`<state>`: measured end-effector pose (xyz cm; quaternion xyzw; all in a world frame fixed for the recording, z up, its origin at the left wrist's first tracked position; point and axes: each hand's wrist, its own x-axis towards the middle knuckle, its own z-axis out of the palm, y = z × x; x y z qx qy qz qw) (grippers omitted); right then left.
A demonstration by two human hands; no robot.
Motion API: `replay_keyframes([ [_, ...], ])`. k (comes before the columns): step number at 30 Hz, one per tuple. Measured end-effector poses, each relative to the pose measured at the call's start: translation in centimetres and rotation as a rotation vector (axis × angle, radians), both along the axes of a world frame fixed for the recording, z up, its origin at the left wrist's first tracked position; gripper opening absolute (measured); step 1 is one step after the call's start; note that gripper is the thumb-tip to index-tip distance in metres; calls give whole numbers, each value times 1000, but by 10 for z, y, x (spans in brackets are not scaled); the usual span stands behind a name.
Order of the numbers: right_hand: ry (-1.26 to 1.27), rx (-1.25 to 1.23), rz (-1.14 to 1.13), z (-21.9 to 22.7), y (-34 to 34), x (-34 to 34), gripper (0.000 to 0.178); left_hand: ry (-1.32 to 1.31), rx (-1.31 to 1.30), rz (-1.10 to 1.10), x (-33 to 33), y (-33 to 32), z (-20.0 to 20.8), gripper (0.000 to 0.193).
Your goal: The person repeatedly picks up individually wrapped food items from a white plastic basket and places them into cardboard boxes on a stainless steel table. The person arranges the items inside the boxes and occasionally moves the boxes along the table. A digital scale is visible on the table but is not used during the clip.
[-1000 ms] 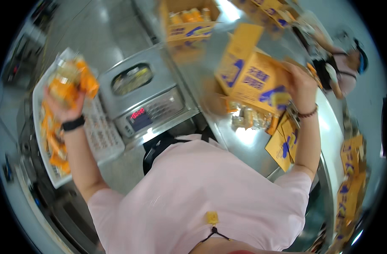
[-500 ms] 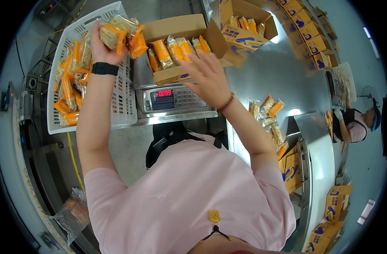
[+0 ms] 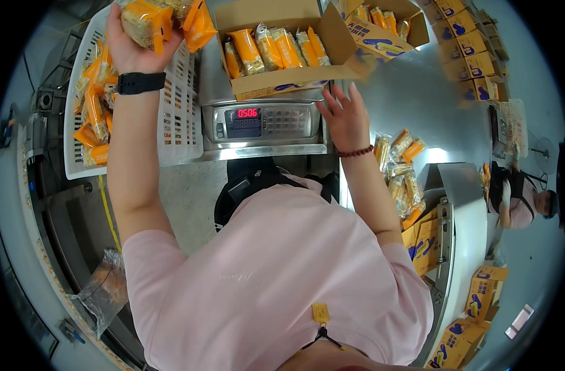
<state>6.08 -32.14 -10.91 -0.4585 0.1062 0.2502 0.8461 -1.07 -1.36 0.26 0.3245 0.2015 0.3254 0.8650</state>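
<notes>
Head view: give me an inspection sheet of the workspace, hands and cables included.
Surface: shiny grey metal table, right side.
Things: open brown cardboard box on silver metal scale; row of orange-and-clear plastic packets inside.
Clutter: loose orange-and-clear packets piled on the table; more inside white perforated plastic basket.
Hands: left hand holds several packets; right hand open, empty, near the box.
Cables: none clearly identifiable.
Surroundings: co-worker far right; yellow floor line lower left.
</notes>
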Motion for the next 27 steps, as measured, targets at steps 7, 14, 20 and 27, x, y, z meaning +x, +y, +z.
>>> replay_keyframes([
  [7,214,79,169,37,57,-2,39,24,-28,49,-1,-13,12,53],
  [14,169,262,6,-1,8,42,23,34,-136,42,7,-4,-2,49],
  [20,-41,96,-312,0,-91,58,25,77,-136,73,2,-23,16,53],
  [27,43,156,-9,-18,-46,146,19,-49,-173,-121,0,-37,17,63],
])
